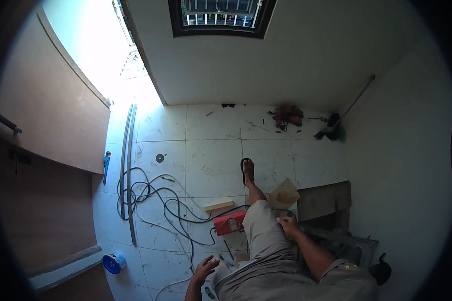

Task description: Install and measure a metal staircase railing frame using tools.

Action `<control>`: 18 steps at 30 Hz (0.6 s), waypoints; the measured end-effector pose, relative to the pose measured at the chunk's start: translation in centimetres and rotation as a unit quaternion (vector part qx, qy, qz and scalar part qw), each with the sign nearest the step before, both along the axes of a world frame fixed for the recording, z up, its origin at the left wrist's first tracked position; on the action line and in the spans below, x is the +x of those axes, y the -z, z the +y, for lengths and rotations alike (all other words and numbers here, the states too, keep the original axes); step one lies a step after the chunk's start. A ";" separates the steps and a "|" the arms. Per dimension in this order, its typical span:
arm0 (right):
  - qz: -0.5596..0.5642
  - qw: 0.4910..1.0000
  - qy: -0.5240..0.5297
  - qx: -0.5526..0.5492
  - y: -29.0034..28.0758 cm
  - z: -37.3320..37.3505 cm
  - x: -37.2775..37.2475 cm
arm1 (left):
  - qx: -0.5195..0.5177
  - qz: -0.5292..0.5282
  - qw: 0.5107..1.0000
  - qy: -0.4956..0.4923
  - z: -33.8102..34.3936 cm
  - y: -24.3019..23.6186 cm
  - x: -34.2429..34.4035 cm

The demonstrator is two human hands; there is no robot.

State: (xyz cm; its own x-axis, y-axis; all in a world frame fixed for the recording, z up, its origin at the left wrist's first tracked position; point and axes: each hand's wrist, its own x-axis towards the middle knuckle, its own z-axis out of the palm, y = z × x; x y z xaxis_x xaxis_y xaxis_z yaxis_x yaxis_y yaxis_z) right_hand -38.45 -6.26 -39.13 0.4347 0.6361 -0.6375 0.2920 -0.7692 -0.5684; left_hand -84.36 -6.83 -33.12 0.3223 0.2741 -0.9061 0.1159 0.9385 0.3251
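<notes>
My left hand [205,269] is held over the floor at the lower middle, fingers spread, with nothing visible in it. My right hand [288,226] is beside my right thigh with its fingers curled together; whatever may be in them is too small to make out. Just beyond it lies a tan, stained sheet [285,193]. A red metal box [229,222] with a dial-like panel and a black cable [178,213] stands left of my leg. Behind the box rests a short wooden block [218,205]. A grey metal frame [359,242] is at my right side.
Two long metal bars [130,170] lie on the left, crossed by loops of cable. Nearby are a blue pipe wrench [106,167], a round disc [159,158] and a blue-lidded bucket [114,263]. Red tools [288,116] and a broom [332,130] are by the far wall. A door [55,95] stands left.
</notes>
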 end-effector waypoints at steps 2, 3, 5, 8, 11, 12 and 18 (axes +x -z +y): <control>0.102 0.981 0.095 -0.137 6.0 6.6 3.9 | 0.016 0.050 0.951 -0.305 3.3 4.8 1.7; 0.068 0.973 0.007 -0.221 9.9 10.8 6.1 | 0.017 0.126 0.931 -0.343 3.9 9.7 1.5; -0.043 0.961 -0.125 -0.242 19.7 27.1 14.1 | 0.071 0.244 0.866 -0.432 3.6 19.4 4.3; -0.203 0.856 -0.307 -0.361 31.9 43.3 12.5 | -0.111 0.230 0.829 -0.498 3.7 25.4 13.9; -0.240 0.934 -0.260 -0.052 38.1 64.1 13.8 | -0.209 0.093 0.943 -0.242 5.0 27.1 21.6; -0.272 0.915 -0.294 -0.041 39.4 69.9 13.6 | -0.237 0.013 0.965 -0.115 5.6 27.9 23.7; -0.464 0.737 -0.489 0.047 47.0 87.2 8.1 | -0.330 0.104 0.856 -0.383 4.0 44.2 18.8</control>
